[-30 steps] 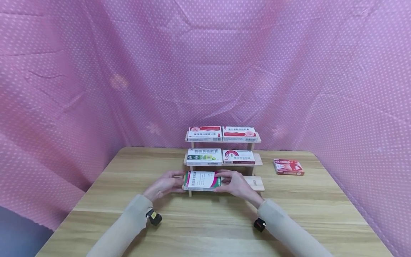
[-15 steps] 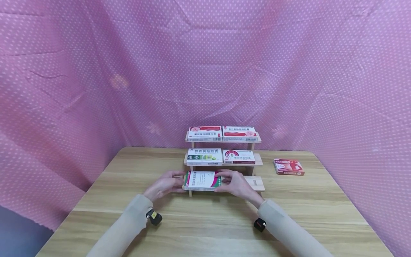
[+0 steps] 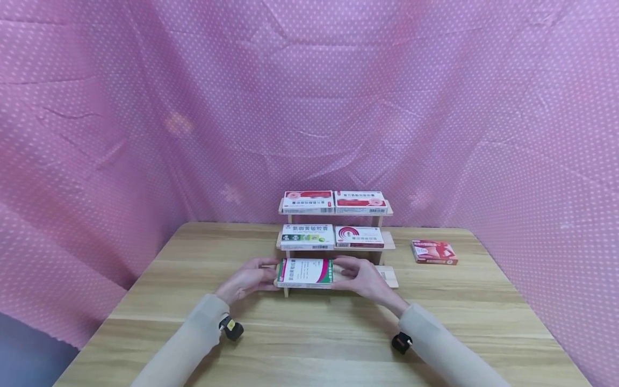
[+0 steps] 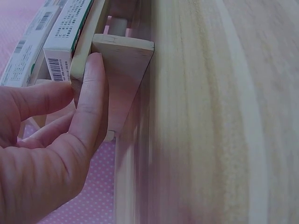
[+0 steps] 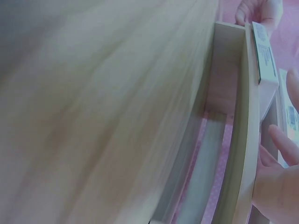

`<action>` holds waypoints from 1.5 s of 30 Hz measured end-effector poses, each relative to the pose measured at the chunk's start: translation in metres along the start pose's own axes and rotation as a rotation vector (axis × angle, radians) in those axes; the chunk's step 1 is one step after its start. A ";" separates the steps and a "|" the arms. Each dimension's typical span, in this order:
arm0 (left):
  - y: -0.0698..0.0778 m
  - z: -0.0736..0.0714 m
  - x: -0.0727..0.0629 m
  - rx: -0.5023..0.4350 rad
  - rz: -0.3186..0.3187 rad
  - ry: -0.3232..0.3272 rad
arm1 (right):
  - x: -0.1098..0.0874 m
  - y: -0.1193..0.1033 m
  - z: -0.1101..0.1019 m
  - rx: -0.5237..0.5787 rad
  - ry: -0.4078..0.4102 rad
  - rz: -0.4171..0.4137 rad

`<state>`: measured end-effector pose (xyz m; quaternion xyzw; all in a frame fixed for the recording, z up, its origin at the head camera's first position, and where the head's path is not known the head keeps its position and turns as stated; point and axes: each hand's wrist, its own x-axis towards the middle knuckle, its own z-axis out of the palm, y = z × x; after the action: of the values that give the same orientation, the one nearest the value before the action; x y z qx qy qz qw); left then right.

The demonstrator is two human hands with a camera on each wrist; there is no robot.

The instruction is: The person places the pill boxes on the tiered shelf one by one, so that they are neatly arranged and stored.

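A white medicine box [image 3: 303,271] with green and magenta ends lies flat on the left of the bottom step of a three-tier wooden display shelf [image 3: 389,276]. My left hand [image 3: 251,280] is at that step's left end. In the left wrist view, its thumb and index finger pinch the end of the shelf board [image 4: 85,51], beside the box's barcode end. My right hand [image 3: 365,278] is just right of the box, thumb and fingers spread. In the right wrist view, a gap shows between the right fingers [image 5: 279,140] and the box [image 5: 267,70].
Two red-and-white medicine boxes [image 3: 308,201] lie on the top step. The middle step holds a white-and-green box [image 3: 307,236] and a white box with red arcs [image 3: 360,236]. A red box [image 3: 434,251] lies on the wooden table [image 3: 309,344] to the right. Pink dotted cloth [image 3: 309,107] hangs behind.
My right hand has let go of the medicine box's right end and moved slightly to the right. The left hand and the boxes stay in place.
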<state>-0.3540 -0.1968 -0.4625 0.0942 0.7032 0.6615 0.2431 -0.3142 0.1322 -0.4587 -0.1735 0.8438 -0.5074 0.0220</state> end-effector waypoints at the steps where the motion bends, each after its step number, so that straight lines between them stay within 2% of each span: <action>1: 0.000 0.000 0.000 0.000 0.002 -0.004 | -0.001 0.000 -0.002 0.014 -0.004 0.005; 14: -0.001 -0.001 -0.001 -0.003 0.005 0.000 | -0.011 0.021 -0.037 0.029 0.010 0.026; 17: -0.002 -0.001 -0.001 0.002 0.015 -0.004 | -0.015 0.026 -0.047 0.043 -0.012 0.012; 24: -0.006 -0.001 -0.001 0.017 0.002 0.014 | -0.025 0.035 -0.079 0.062 -0.127 0.018; 27: -0.006 -0.001 0.000 0.008 -0.009 0.026 | -0.029 0.039 -0.095 0.069 -0.139 -0.007; 37: -0.002 0.002 0.000 -0.015 0.012 -0.002 | -0.041 0.057 -0.147 0.097 -0.017 -0.032; 42: -0.001 0.001 0.001 -0.010 0.016 0.001 | -0.042 0.076 -0.168 0.019 0.029 -0.047; 45: -0.001 0.000 0.001 -0.008 0.015 -0.007 | -0.044 0.088 -0.179 -0.025 0.037 -0.020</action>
<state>-0.3547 -0.1961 -0.4637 0.1007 0.6989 0.6658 0.2411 -0.3350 0.3357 -0.4538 -0.1726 0.8485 -0.5002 -0.0009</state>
